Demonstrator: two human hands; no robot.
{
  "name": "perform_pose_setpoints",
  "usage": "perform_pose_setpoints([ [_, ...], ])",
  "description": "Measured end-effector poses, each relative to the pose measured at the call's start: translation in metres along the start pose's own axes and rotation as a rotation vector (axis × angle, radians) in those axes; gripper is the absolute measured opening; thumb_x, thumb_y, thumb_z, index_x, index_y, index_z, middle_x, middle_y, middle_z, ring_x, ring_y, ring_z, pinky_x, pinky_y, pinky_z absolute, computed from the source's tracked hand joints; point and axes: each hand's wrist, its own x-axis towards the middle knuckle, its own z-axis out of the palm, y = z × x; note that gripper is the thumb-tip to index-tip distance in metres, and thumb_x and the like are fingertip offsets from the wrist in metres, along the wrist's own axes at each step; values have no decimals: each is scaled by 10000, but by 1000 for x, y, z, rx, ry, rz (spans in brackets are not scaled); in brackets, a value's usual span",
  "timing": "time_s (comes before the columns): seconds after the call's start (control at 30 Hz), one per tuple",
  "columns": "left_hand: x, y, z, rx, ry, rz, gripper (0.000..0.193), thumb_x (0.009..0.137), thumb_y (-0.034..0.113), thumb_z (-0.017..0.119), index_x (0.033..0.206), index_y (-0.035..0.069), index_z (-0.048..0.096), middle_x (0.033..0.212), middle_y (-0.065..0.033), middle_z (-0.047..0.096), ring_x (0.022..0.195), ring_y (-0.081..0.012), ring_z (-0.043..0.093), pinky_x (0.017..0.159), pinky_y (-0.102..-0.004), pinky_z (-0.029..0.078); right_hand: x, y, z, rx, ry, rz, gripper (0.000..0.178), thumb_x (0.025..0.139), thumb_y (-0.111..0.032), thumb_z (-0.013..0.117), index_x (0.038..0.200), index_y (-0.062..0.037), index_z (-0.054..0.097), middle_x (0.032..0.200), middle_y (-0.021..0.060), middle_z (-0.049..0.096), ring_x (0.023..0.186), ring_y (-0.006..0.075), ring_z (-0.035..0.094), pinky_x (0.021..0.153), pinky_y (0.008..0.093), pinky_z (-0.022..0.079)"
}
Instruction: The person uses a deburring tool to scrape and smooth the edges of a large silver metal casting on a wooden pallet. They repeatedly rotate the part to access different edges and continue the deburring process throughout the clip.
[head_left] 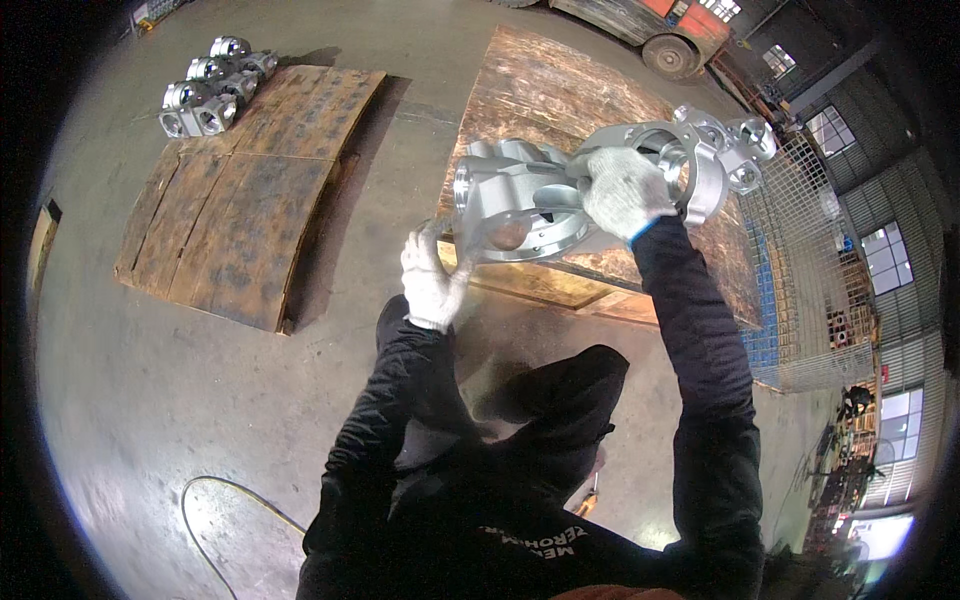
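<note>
A large silvery metal casting (520, 205) with round bored openings lies on a wood-topped crate (525, 85) in front of me. My right hand (625, 192), in a white knitted glove, is closed over the upper middle of the casting, its fingertips hidden. Beside the casting's left end is my left hand (432, 280), gloved too, its thumb apart from the fingers. Between that hand and the metal there is a faint see-through blur that I cannot make out. More silvery castings (735, 150) sit farther right on the crate.
To the left is a low wooden platform (235, 190), with several castings (210, 90) at its far corner. A wire mesh cage (800, 260) stands on the right. An orange vehicle (670, 40) is at the back. A hose (215, 480) curves over the floor, lower left.
</note>
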Motion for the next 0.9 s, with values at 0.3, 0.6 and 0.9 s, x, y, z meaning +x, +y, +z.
perform_pose_setpoints([
  [0.3,-7,-56,9,30,-165,123,714,775,442,848,1361,133,581,1332,-105,615,1205,-344,589,1016,-459,457,17,10,-31,23,-215,234,380,895,-363,673,1124,-80,784,1040,220,755,967,353,737,901,427,569],
  [0.6,-4,-61,8,12,-114,179,683,768,435,848,1322,135,583,1287,-84,644,1146,-322,626,962,-443,470,37,-2,-13,110,-285,250,463,975,-461,550,1097,-74,773,1030,215,752,957,367,722,900,452,553],
  [0.9,-8,-59,8,44,-131,92,697,755,436,861,1319,142,577,1292,-92,645,1169,-326,622,986,-447,471,-5,-34,-34,208,-79,194,366,958,-377,658,1017,-39,785,857,211,745,800,348,732,770,435,568],
])
